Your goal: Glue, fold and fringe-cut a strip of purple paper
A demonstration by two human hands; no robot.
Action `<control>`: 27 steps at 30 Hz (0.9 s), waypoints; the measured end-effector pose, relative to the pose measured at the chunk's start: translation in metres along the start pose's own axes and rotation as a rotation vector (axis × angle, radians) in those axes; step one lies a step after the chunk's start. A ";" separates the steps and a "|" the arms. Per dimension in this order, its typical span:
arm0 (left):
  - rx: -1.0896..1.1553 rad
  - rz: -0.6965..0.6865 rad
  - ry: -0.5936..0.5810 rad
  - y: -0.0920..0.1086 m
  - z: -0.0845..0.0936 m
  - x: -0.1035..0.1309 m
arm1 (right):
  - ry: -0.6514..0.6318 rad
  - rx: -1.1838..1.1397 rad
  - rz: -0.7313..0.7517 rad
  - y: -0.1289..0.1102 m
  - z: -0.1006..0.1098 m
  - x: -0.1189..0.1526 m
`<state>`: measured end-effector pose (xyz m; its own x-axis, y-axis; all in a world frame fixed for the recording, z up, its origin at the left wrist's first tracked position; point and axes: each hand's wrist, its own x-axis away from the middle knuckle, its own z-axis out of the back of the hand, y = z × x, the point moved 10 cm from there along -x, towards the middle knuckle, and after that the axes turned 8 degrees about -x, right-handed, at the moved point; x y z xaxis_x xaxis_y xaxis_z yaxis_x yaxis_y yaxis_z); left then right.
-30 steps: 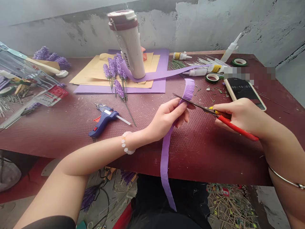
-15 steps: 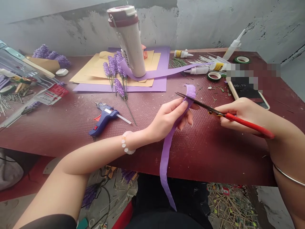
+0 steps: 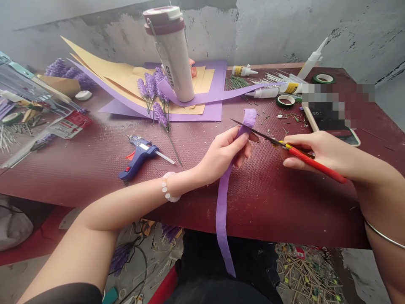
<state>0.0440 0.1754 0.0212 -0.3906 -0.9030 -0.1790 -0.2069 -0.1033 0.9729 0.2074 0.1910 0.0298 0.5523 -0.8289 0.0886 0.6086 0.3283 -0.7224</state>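
Observation:
A long purple paper strip is pinched between the thumb and fingers of my left hand. Its upper end is cut into a fine fringe and curls over above the fingers; the tail hangs past the table edge. My right hand grips red-handled scissors, whose dark blades lie across the strip just below the fringe. How far the blades are apart is hard to make out. Left of my left hand a blue hot glue gun lies with a glue stick out of its back.
A coffee tumbler stands on tan and purple paper sheets, beside purple paper flowers. Glue bottles, green tape rolls, thin sticks and a phone lie at back right. Plastic packaging is on the left.
The left ends of the paper sheets have lifted and curled upward. My left hand and the fringed end shifted slightly left; the scissors moved left with their handles spread wider.

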 end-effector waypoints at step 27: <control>-0.113 0.011 0.039 -0.003 0.006 -0.003 | 0.031 0.106 -0.159 -0.006 0.000 -0.003</control>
<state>0.0406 0.1813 0.0183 -0.3569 -0.9195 -0.1647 -0.0999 -0.1378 0.9854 0.2025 0.1912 0.0338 0.4278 -0.8871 0.1733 0.7442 0.2369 -0.6245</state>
